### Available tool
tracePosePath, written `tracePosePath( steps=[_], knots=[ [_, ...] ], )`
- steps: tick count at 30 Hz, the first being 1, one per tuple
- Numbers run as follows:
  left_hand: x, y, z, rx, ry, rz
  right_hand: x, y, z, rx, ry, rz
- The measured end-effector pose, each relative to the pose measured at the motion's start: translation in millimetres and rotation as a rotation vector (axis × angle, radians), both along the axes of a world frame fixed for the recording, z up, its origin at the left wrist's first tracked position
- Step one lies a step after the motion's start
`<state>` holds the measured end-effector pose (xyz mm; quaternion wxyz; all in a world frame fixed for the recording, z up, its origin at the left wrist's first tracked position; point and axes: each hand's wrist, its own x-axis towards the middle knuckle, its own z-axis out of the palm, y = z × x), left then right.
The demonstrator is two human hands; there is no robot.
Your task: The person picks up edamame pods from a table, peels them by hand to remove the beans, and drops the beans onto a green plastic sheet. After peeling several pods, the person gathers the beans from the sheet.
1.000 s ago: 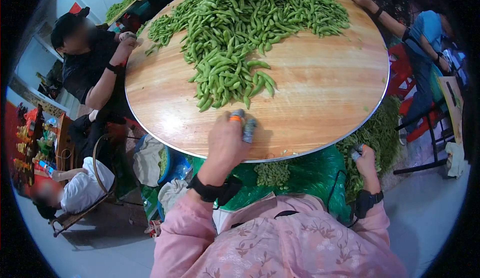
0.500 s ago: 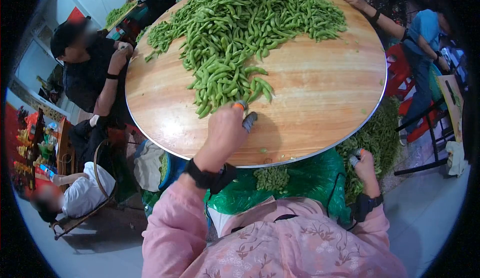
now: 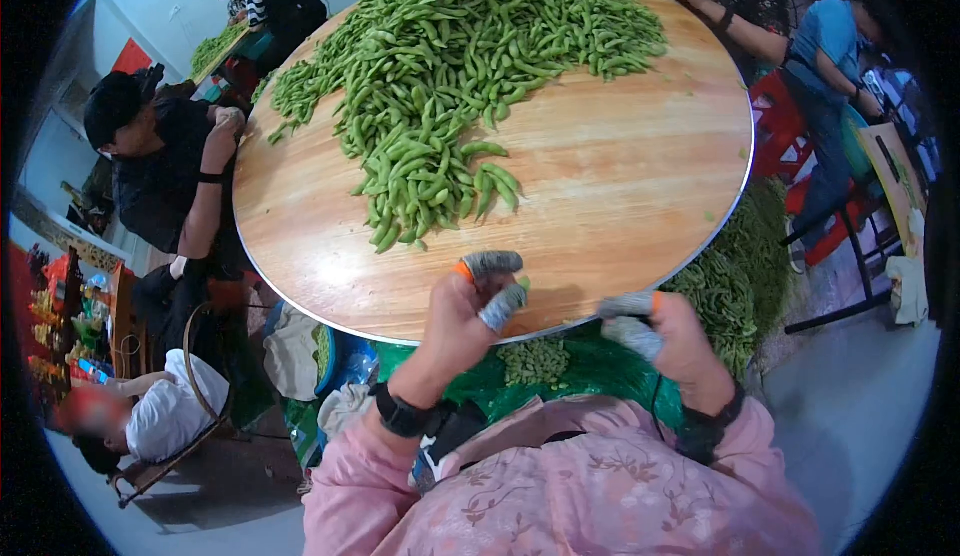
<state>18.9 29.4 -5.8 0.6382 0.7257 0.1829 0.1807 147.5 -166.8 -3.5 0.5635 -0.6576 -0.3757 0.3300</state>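
Green pod (image 3: 524, 283), seemingly, pinched in the left hand (image 3: 458, 323), drawn back from the pile (image 3: 450, 81); the right hand (image 3: 688, 341), slightly spread, has risen nearby.

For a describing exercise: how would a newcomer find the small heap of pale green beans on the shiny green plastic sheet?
Find the round, wood-grained table; just below its near rim spreads the sheet. The beans on it form a heap far smaller than the table's pile of long green pods.
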Motion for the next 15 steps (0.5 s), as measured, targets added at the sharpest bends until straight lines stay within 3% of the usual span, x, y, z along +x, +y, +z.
tracePosePath(
  steps=[1, 3, 15],
  knots=[
    [-2.0, -11.1, 3.0, -0.119, -0.039, -0.029, -6.7, 9.2, 3.5, -0.004, 0.003, -0.005],
    [-6.6, -22.3, 6.4, -0.279, -0.129, -0.105, -16.7, 24.2, 10.6, 0.069, 0.252, 0.056],
    [-13.9, -24.4, 4.7, -0.445, -0.107, -0.288, -17.4, 29.5, 21.8, -0.015, 0.459, 0.147]
  ],
)
